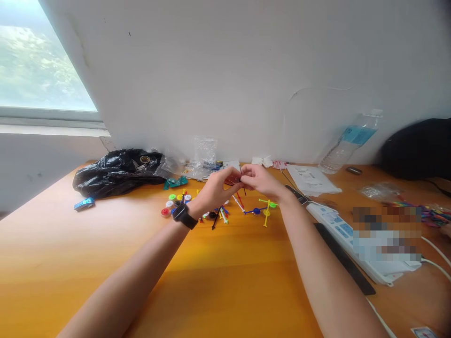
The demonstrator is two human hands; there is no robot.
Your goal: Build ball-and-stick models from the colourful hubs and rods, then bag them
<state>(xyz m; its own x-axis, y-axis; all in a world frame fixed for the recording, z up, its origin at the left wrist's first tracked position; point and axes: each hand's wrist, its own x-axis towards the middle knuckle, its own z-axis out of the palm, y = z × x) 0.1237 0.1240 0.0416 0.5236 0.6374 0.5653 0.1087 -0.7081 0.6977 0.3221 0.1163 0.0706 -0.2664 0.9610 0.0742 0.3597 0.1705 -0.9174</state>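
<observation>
- From where I stand, the person's left hand (220, 186) and right hand (263, 180) meet above the worktop (197, 286), fingertips nearly touching.
- A thin dark stick (245, 191) is right at the fingers, pinched where the two hands come together; the exact grip of each fingertip is hidden.
- Its long axis runs close to upright in my view, leaning a little, with one end poking up above the fingers and the other showing below them.
- Neither hand is plainly nearer to it: the stick sits between them, left fingers on one side, right fingers on the other.
- Beneath the hands, a white rod (238, 202) slants down towards a blue rod (251, 212), with a yellow rod (267, 215) just beyond, under the right wrist's side; whether they are joined I can't tell.
- Beside the left wrist, which wears a black watch (185, 216), lie a red disc (165, 212), a green disc (172, 197) and another dark rod (215, 221).
</observation>
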